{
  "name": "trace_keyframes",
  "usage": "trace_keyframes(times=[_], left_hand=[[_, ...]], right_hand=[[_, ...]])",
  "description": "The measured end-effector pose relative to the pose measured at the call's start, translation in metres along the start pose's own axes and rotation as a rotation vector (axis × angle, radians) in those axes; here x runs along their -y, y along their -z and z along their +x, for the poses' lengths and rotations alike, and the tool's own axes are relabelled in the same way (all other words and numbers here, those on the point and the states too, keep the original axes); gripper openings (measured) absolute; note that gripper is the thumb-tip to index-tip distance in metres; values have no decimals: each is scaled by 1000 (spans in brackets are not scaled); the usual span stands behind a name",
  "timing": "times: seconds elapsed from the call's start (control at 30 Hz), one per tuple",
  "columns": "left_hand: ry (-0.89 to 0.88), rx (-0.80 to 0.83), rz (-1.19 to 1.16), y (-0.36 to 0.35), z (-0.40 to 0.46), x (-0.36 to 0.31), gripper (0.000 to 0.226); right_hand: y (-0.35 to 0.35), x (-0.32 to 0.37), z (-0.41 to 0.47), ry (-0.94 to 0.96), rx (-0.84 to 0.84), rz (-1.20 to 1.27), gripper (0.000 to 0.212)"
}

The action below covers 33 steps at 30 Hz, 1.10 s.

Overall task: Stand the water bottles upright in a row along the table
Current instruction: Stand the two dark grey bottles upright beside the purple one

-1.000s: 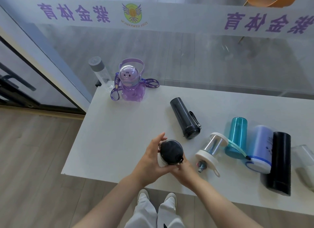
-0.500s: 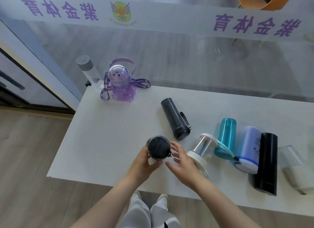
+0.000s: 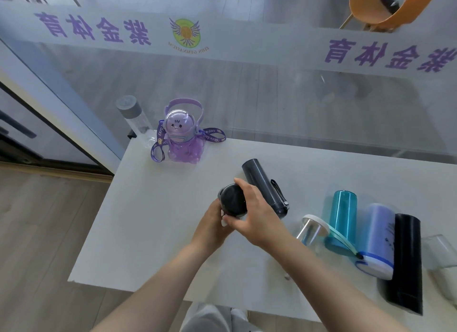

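Both hands (image 3: pixel 257 215) grip black-lidded bottle (image 3: pixel 233 200); purple bottle (image 3: pixel 182 143) strap reads "Nice day".

purple bottle (image 3: pixel 184 143), teal bottle (image 3: pixel 343 215) — white table (image 3: pixel 153 220)

Nine bottles are counted on the table (image 3: pixel 153 208): three upright, six lying down. Two hands are seen.

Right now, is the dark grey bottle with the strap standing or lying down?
Lying down: the dark grey bottle rests lengthwise on the table.
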<state>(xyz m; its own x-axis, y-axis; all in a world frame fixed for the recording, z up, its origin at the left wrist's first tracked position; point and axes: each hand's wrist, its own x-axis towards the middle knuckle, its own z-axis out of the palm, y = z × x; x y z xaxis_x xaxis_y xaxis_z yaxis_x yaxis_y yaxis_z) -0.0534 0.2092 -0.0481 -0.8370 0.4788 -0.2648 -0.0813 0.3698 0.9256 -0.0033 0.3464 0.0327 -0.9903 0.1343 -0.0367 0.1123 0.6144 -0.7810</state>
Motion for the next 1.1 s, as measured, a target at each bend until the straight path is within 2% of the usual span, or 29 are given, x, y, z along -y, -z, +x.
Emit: trace_keyframes(times=[0.13,0.23,0.5,0.77,1.1], left_hand=[[-29,41,24,12,29,-5,59],[-42,56,19,21,53,-5,50],[-102,-22,26,40,111,-22,45],[-104,-26,4,46,166,-34,65],[-108,-43,-3,50,194,-37,63]], right_hand=[[0,1,29,-48,-37,4,84],[1,1,55,-77,-60,-4,85],[10,3,132,-121,-99,-19,83],[22,-2,196,-148,-136,-64,83],[18,-11,220,-141,-156,-46,84]])
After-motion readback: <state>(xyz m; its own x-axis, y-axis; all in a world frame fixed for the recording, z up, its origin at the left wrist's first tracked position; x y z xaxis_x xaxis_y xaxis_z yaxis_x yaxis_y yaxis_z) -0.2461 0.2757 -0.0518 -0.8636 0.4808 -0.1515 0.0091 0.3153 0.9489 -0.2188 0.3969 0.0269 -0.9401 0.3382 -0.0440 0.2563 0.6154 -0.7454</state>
